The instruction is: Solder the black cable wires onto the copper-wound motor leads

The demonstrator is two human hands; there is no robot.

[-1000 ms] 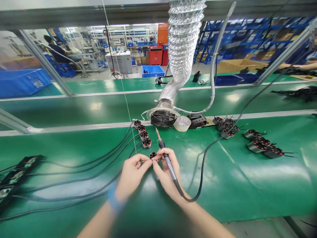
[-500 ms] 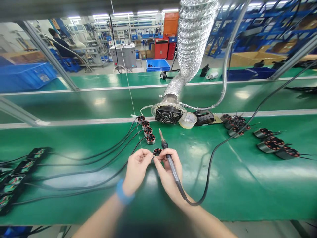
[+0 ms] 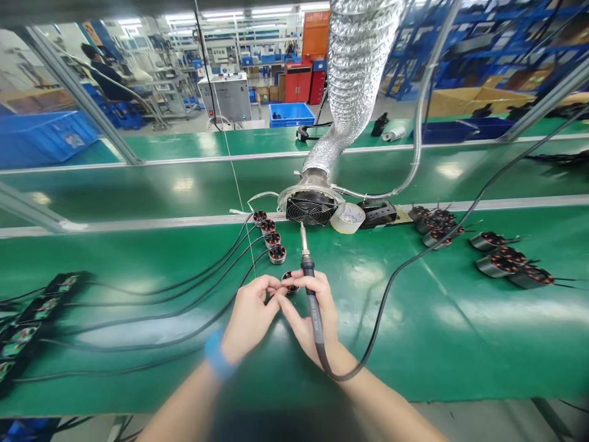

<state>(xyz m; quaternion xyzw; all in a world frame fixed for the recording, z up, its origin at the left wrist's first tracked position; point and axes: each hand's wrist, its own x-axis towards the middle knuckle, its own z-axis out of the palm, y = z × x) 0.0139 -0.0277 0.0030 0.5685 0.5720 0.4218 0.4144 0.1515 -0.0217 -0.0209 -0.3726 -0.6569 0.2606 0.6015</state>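
My right hand [image 3: 324, 307] is closed around a soldering iron [image 3: 315, 316], whose metal tip points away from me toward the fan. Its thumb and fingertips meet those of my left hand [image 3: 252, 316], which is pinched closed; whatever lies between the fingertips is too small to make out. Just beyond the fingertips, a small round motor part [image 3: 289, 283] with dark windings sits on the green bench, partly hidden by my fingers. Farther back, several similar motor parts [image 3: 277, 254] stand in a row with black cables running left from them. A thin strand of wire [image 3: 239, 196] hangs down near my left hand.
A fan [image 3: 311, 210] on a foil duct [image 3: 359, 67] stands behind the hands, beside a tape roll [image 3: 348, 219]. More motors [image 3: 501, 264] sit at the right. The iron's black cord [image 3: 391, 288] loops across the right side. A black rack [image 3: 43, 313] holds circuit boards at left.
The soldering iron has swung more upright, its tip now nearer the fan. My fingertips have shifted slightly left and stay together. The whole view has moved a little.
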